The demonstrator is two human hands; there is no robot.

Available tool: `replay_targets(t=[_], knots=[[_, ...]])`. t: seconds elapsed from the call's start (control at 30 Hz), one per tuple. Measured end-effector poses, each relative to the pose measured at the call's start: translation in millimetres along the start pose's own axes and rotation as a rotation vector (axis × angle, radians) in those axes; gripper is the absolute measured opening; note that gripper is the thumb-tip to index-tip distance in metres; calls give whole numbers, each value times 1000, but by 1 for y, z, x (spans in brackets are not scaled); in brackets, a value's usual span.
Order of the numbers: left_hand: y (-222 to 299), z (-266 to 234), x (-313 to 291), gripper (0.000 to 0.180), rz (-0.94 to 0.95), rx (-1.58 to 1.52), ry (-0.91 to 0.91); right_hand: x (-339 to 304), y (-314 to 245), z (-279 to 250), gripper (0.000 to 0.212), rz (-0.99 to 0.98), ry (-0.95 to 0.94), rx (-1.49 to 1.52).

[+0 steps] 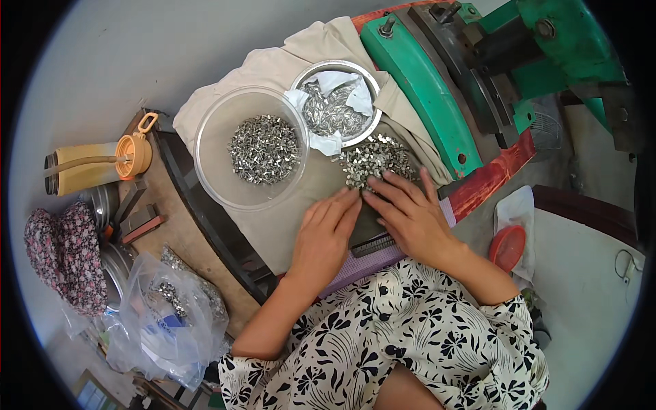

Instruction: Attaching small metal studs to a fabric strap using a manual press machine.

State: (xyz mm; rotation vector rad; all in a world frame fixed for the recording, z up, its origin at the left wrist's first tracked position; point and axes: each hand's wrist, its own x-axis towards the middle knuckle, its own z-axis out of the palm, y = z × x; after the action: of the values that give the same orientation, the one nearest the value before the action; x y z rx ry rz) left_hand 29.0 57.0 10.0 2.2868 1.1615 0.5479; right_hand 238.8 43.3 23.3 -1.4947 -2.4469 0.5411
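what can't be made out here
In the head view:
Underneath left hand and right hand: hidden by them
Single shapes in the loose metal pile: too small
Some contents of the clear bag: veiled by crumpled plastic
Top of the green machine: cut off by upper edge

We see the left hand (pixel 321 236) and the right hand (pixel 408 217) meeting at the near edge of a loose pile of small metal pieces (pixel 376 158); the left fingers lie close together, the right ones spread over the pile's edge; we cannot tell what lies beneath them; the pile sits on a beige cloth (pixel 225 89); beyond it we find a metal bowl (pixel 374 126) of thin silvery pieces, lined with white paper (pixel 333 80); a translucent tub (pixel 205 179) of metal bits stands to its left; a green machine (pixel 418 96) stands at the right.
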Motion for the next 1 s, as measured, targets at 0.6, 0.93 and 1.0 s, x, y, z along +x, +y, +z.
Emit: replay_targets(t=[0.6, 0.93, 1.0], knots=[[-7, -1, -18, 29, -114, -58, 180, -8, 7, -4, 36, 33, 140, -13], [-5, -5, -11, 28, -148, -101, 192, 13, -4, 4, 47, 14, 89, -83], [-7, -6, -12, 29, -150, -107, 190, 9, 3, -4, 34, 5, 161, -103]])
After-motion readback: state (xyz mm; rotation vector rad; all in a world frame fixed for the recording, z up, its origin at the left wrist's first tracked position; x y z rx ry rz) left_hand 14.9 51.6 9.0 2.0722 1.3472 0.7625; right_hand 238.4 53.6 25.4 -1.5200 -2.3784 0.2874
